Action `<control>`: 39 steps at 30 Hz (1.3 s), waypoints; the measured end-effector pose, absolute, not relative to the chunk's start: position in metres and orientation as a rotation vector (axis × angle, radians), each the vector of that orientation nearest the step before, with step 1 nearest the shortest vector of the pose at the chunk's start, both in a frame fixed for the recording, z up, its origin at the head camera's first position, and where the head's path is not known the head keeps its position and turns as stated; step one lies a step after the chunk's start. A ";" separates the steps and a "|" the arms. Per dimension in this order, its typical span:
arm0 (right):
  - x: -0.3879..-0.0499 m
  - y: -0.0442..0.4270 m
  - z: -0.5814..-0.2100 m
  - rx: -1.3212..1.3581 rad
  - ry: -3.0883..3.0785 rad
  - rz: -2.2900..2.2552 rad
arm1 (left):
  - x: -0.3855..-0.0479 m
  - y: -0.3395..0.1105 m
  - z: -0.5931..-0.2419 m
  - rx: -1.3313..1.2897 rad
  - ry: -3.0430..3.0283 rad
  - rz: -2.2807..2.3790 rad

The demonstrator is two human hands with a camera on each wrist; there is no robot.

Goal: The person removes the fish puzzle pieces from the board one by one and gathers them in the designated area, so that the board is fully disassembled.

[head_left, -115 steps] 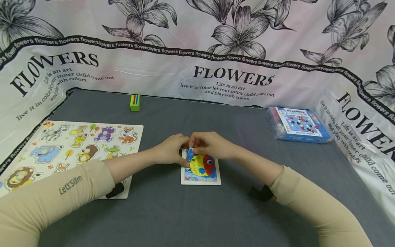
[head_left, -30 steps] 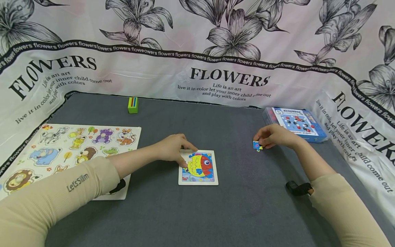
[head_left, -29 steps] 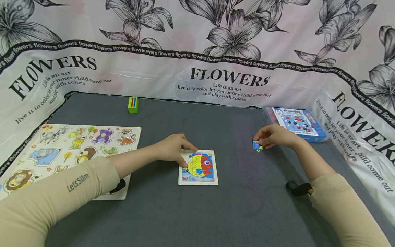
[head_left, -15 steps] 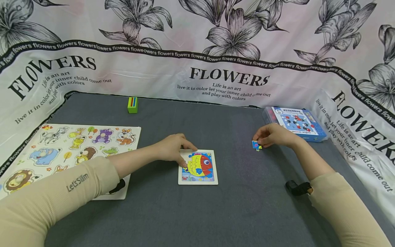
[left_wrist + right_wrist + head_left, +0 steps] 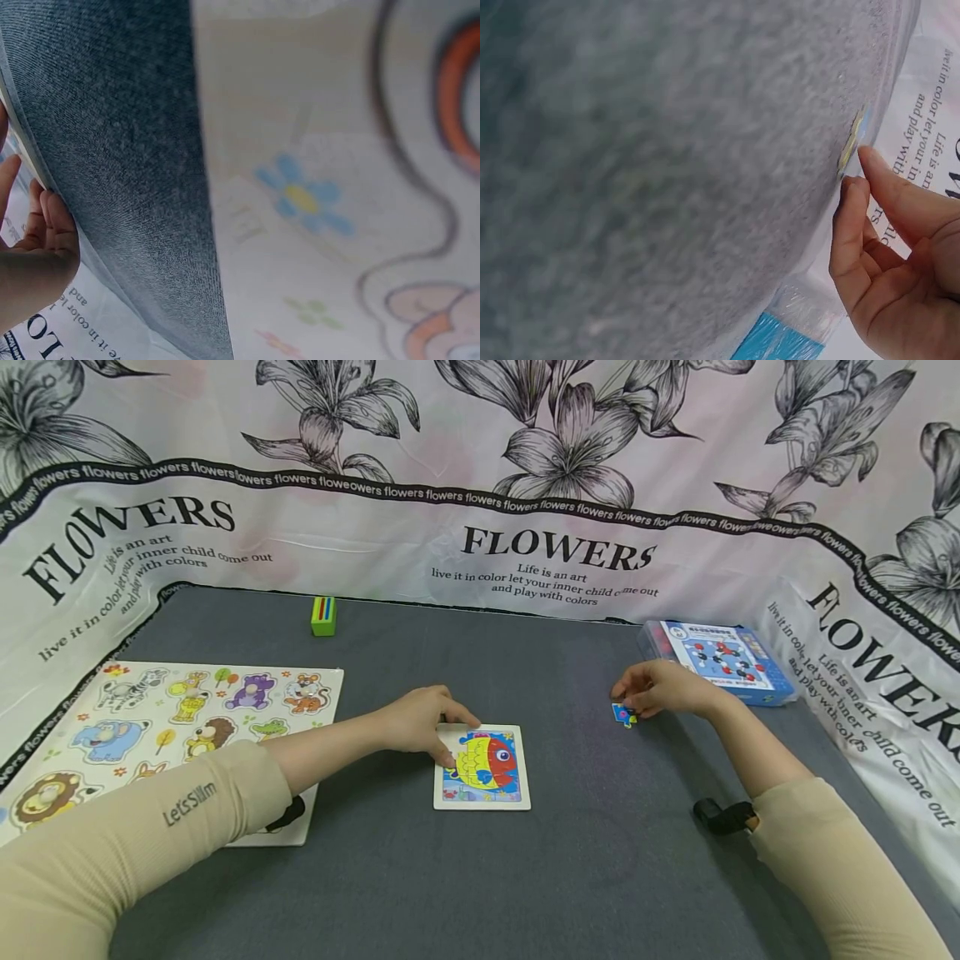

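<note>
A small fish puzzle [image 5: 487, 768] in a white frame lies on the grey table, showing a yellow and red fish on blue. My left hand [image 5: 416, 720] holds its upper left corner, thumb on the left side and index finger at the top edge. Next to that hand, the board's upper left part looks pale. Out to the right, my right hand [image 5: 667, 687] pinches a blue and yellow jigsaw piece [image 5: 623, 715] between thumb and fingers. In the right wrist view the piece [image 5: 853, 141] appears nearly edge-on; whether it touches the cloth I cannot tell.
A large white animal puzzle board [image 5: 322, 693] lies at left, partly under the left forearm. A green block [image 5: 323, 617] with coloured stripes stands at the back. Behind the right hand sits a blue and clear box [image 5: 723, 660]. A flower-printed curtain [image 5: 360, 543] closes the back.
Since the oldest frame, my right hand has left the fish puzzle and moved right with the jigsaw piece. Lately it has shifted only slightly left; the left hand keeps its place.
</note>
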State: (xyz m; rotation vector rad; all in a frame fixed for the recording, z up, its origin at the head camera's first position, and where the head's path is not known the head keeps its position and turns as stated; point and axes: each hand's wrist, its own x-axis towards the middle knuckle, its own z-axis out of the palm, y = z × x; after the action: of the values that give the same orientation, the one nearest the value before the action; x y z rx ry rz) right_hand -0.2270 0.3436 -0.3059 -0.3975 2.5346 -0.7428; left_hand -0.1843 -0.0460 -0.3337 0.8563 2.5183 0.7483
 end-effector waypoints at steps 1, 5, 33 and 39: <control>-0.227 0.342 -0.305 -0.399 2.545 -0.741 | -0.184 -0.046 -0.334 0.859 2.519 0.747; -0.227 0.334 -0.303 -0.430 2.598 -0.742 | -0.184 -0.046 -0.332 0.862 2.518 0.744; -0.204 0.203 -0.297 -0.741 2.497 -0.792 | -0.184 -0.046 -0.331 0.867 2.498 0.744; -0.202 0.189 -0.300 -0.809 2.438 -0.817 | -0.186 -0.047 -0.332 0.901 2.482 0.762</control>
State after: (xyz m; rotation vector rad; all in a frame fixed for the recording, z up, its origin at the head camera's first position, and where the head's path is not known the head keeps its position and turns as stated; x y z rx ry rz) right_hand -0.2020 0.1885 -0.2997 -0.8092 2.4381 -0.8170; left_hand -0.1858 -0.0475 -0.3319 0.9015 2.4820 0.7620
